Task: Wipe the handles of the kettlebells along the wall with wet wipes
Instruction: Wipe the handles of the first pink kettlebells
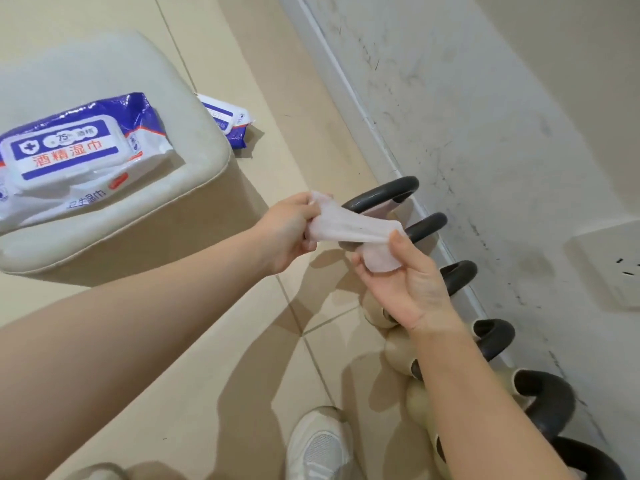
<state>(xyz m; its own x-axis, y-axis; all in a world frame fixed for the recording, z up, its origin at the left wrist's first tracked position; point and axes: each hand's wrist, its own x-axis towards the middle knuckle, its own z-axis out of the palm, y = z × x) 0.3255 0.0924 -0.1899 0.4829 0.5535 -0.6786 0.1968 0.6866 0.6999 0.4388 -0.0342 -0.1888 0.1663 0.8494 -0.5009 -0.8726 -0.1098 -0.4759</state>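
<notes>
A white shoe [317, 445] stands on the tiled floor [221, 358], nearest the viewer, just beside a row of kettlebells [401, 355] lined up along the wall [485, 133]. Their dark handles [381, 197] curve upward, and the row runs from the near right corner away toward the far middle.

Above the row, two bare hands stretch one wet wipe [349, 230] between them. The left hand [294, 230] pinches one bunched end between thumb and fingers. The right hand [408, 285] pinches the other end, its remaining fingers loosely spread. The wipe touches no handle; wiping looks not yet begun here.

Risk, as a judgement: pulled taut, the thin wipe could tear or slip from a pinch and drop to the floor.

Left of the kettlebells stands a padded stool [194, 188] carrying a closed pack of wipes [72, 157]. Beyond the stool, a second pack [230, 121] lies on the floor. A wall socket [609, 265] sits on the wall above the row. Nothing blocks the handles.
</notes>
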